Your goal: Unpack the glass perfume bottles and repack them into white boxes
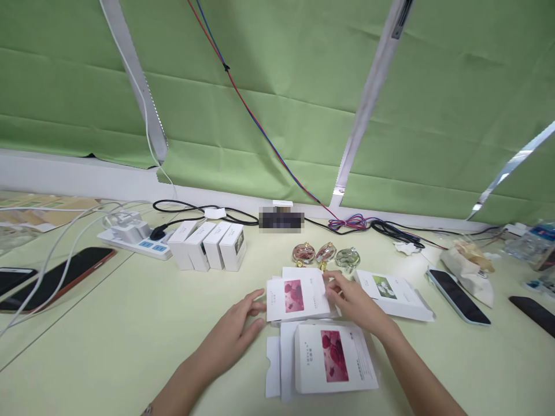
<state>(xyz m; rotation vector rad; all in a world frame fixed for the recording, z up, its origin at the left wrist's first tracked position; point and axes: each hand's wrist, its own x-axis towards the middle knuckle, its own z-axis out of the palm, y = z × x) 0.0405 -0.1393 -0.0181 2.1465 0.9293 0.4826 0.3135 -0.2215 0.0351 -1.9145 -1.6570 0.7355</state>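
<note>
A flat white carton (310, 296) printed with a pink flower picture lies before me. My right hand (351, 297) grips its right edge, with thumb and fingers bent over it. At the left edge, my left hand (240, 318) has its thumb and fingers apart, the fingertips beside the carton; whether they touch it I cannot tell. Nearer to me is a stack of flat cartons with a red rose carton (336, 358) on top. Beyond my hands lie three round glass bottles: a reddish one (303, 253), a pale pink one (326, 252) and a green one (347, 258).
Several small white boxes (208, 248) stand in a row behind my left hand, near a power strip (143, 240) with cables. A flat carton with a white flower picture (392, 294) and a phone (459, 296) lie right. More phones (60, 277) are left.
</note>
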